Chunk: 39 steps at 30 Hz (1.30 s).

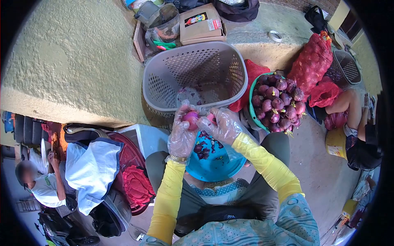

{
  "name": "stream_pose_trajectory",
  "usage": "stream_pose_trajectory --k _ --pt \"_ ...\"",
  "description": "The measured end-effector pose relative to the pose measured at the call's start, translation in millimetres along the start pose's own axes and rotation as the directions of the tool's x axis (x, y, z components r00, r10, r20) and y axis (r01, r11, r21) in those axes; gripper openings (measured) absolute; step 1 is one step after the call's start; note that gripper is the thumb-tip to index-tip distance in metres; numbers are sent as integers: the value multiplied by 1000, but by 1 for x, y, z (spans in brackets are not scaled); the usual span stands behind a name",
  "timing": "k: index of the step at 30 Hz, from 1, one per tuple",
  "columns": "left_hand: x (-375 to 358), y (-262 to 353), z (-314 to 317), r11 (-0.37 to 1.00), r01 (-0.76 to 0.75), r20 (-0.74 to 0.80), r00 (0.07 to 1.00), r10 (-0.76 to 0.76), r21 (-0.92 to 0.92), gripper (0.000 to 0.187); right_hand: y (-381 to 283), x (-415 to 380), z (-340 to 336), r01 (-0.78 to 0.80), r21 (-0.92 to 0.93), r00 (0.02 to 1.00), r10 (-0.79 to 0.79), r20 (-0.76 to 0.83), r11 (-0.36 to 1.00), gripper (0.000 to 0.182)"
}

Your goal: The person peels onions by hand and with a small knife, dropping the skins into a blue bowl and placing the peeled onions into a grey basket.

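Both my hands wear clear plastic gloves and meet over a blue basin [213, 168], which holds dark red onion skins [204, 152]. A purple-red onion [191, 119] sits in the curled fingers of my left hand [183, 133]. Close beside it, my right hand [223, 125] has its fingers bent round a small pink-red thing [211, 118], perhaps a knife handle; most of it is hidden. Beyond my hands stands a grey perforated basket [195, 107] with some peelings on its bottom. To its right, a green-rimmed basin [251, 104] is heaped with unpeeled onions [272, 93].
A full red mesh sack [312, 61] leans behind the onions. A cardboard box [202, 25] and a bucket [166, 28] are beyond the basket. One person [43, 184] is at the left; another person's bent leg [349, 104] shows at the right, near a yellow bucket [335, 142].
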<state>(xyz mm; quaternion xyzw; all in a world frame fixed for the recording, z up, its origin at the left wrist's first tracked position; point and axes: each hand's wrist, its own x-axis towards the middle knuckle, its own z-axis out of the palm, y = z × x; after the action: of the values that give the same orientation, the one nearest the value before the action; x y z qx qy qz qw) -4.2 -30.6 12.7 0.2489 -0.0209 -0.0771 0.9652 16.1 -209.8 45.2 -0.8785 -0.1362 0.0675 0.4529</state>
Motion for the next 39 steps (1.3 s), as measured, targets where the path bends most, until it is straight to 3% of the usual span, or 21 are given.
stream_pose_trajectory --k 5,8,11,13,14,16,18,22,27,29,33,39 --pt "1 0 2 1000 -2 29 1000 2 15 54 3 -1 3 55 13 999 -55 3 998 58" --pt "0 -1 -2 998 -18 38 999 16 54 55 14 1 14 87 114 996 -86 -18 990 59" --pt "0 -1 1 995 -18 46 999 14 95 57 20 2 21 129 98 991 -124 -58 987 49" --pt "-1 0 2 991 -20 44 999 14 135 58 18 1 22 148 322 989 -132 -72 935 50" --pt "0 0 3 985 -22 43 999 14 174 59 16 1 19 149 323 989 -132 -72 935 50" --pt "0 1 2 983 -20 57 998 9 185 59 12 -1 11 -97 383 982 26 187 919 56" --pt "1 1 -1 980 -21 71 997 7 197 59 3 -1 3 -94 384 977 11 214 918 55" --pt "-1 1 -5 988 30 18 999 -33 154 57 4 -2 5 -114 438 955 -23 296 892 54" --pt "0 7 3 990 71 18 997 -73 119 51 5 0 0 -39 402 959 -79 273 915 52" --pt "2 12 12 974 201 -9 979 -203 -107 47 0 0 -5 -18 412 965 -92 245 911 51" --pt "-1 7 -3 979 203 -32 979 -202 33 45 2 -1 -11 -73 372 945 -55 322 925 53" --pt "-5 9 -7 960 234 -8 971 -238 -156 46 11 0 -3 -39 450 949 -108 297 892 55"
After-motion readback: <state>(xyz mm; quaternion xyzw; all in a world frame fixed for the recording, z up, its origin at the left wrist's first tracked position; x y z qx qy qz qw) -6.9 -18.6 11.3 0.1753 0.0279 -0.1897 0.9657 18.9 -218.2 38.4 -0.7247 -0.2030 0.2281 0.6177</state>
